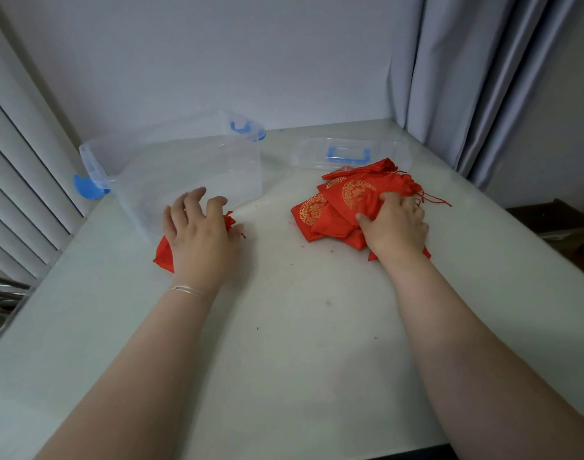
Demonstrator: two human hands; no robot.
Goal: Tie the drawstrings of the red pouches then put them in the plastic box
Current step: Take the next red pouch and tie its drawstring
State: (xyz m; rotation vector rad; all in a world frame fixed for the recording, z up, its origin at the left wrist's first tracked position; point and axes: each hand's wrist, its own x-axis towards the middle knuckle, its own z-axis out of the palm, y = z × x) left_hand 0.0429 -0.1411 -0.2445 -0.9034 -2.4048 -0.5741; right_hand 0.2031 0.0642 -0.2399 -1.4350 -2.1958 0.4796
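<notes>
Head view: left hand (197, 234) rests flat on one red pouch (163, 252); right hand (395, 224) grips the pouch pile (330, 210) at three o'clock. Best lift one cleanly, drawstrings free.

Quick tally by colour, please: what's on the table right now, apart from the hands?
Red: 2 groups, 1 single pouch under the left hand, and 1 pile of pouches under the right hand; number in the pile unclear.
Clear with blue fittings: 2, the plastic box and its lid.
Total: 4 items or groups.
</notes>
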